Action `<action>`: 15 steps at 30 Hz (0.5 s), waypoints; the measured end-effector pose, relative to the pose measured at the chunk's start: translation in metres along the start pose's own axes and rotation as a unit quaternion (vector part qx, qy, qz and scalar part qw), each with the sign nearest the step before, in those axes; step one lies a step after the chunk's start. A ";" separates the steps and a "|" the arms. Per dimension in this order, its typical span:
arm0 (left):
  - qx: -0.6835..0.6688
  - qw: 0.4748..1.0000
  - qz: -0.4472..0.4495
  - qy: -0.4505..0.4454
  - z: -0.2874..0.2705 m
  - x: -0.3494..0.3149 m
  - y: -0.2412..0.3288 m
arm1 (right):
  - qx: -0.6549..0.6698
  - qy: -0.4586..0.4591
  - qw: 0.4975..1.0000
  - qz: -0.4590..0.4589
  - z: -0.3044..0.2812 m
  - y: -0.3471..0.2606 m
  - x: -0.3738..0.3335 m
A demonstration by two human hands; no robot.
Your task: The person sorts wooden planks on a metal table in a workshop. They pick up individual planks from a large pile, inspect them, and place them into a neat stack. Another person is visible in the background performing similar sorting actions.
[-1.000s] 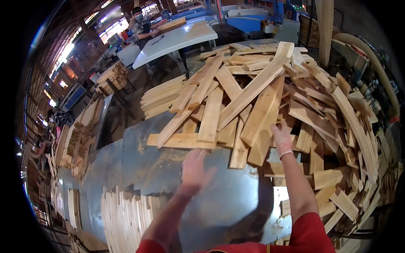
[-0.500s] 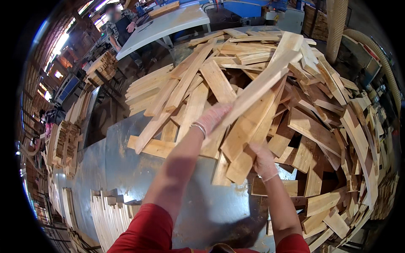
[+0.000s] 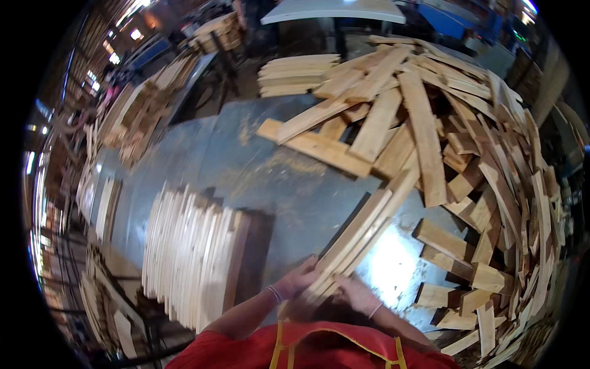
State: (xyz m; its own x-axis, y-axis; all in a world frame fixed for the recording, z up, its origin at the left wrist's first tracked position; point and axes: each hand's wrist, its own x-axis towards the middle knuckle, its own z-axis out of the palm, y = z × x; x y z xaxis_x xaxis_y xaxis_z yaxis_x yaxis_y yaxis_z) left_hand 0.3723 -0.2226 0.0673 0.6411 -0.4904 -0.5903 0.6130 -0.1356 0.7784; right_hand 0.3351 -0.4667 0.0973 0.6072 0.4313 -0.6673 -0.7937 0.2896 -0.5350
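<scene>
Pale wood, a few narrow boards (image 3: pixel 356 237) side by side, is btwn both hands: L hand (image 3: pixel 295 281) w/ fingers clenched on their L side, R hand (image 3: pixel 359 295) w/ fingers curled on the R side, both nr the body end; boards run fwd & R from the fingers. Thin band (image 3: pixel 275 294) on L wrist. Red top (image 3: pixel 295 344) w/ yellow trim just behind the fingers. Grey metal bench (image 3: pixel 239 184) beneath, scuffed, bright glare (image 3: pixel 393 261) fwd-R of R fingers, sawdust (image 3: pixel 295 163) fwd of L ones.

Left of L fingers, row of boards (image 3: pixel 190 258) packed tight on edge. Fwd & R of fingers, big messy pile (image 3: pixel 424 141) of planks, all angles. Further fwd, neat stack (image 3: pixel 298 74), then white-topped table (image 3: pixel 338 9). Far fwd-R, blue machine (image 3: pixel 442 21) & green light (image 3: pixel 520 37); any lettering too blurred to read. Far fwd-L, more lumber (image 3: pixel 147 104), dim shed, bright window (image 3: pixel 136 34).
</scene>
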 end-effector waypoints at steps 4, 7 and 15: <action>0.253 0.961 0.034 0.105 -0.013 -0.092 -0.037 | 0.000 0.003 1.000 0.027 0.056 0.044 0.004; 0.293 0.935 0.083 0.182 -0.024 -0.155 -0.077 | -0.058 -0.013 0.998 -0.018 0.090 0.115 0.029; 0.601 0.674 0.110 0.415 -0.060 -0.224 -0.091 | -0.500 -0.108 0.854 -0.095 0.205 0.135 0.137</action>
State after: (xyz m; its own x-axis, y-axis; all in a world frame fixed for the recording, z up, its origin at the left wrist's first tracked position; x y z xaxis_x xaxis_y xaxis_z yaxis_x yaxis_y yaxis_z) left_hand 0.2007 -0.0490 0.1155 0.9988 -0.0288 0.0404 -0.0357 -0.9825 0.1826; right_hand 0.3038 -0.1929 0.0400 0.6147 0.6363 -0.4660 -0.1874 -0.4561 -0.8700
